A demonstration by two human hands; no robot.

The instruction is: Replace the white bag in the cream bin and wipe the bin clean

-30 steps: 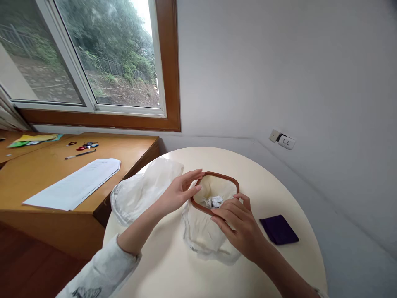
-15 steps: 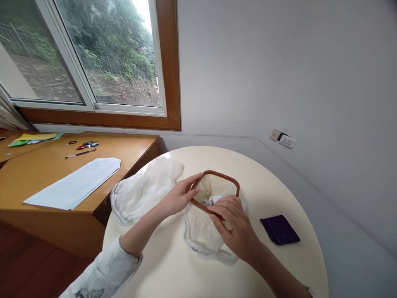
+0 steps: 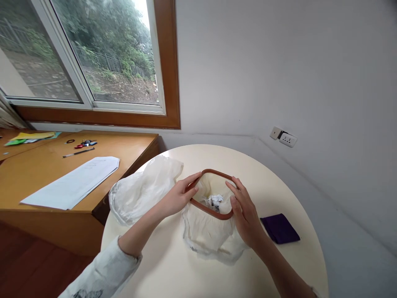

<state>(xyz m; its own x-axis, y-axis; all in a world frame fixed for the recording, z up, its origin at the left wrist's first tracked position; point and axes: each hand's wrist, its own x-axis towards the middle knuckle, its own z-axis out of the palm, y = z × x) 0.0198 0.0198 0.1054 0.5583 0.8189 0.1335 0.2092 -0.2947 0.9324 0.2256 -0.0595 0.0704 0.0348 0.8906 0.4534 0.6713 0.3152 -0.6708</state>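
A brown rounded-square rim (image 3: 214, 213) tops a small waste bin whose body is hidden by a whitish plastic bag (image 3: 211, 236). The bag drapes outside, down to the table, and also lines the inside. Crumpled white paper (image 3: 216, 199) lies within. My left hand (image 3: 180, 194) grips the left side of the rim, its thumb over the near edge and its fingers along the outer side. On the opposite side my right hand (image 3: 245, 211) holds the rim, its fingers at the far right corner and its thumb nearer me.
A second crumpled plastic bag (image 3: 149, 186) lies left on the round cream table (image 3: 149, 265). A folded dark purple cloth (image 3: 281, 228) is at the right. The wooden desk (image 3: 130, 145) beside it bears papers (image 3: 74, 182), a pen (image 3: 78, 152) and keys (image 3: 87, 143).
My right hand has moved from the near edge of the rim to its right side, uncovering the near right corner and more of the crumpled paper. My left hand keeps its place.
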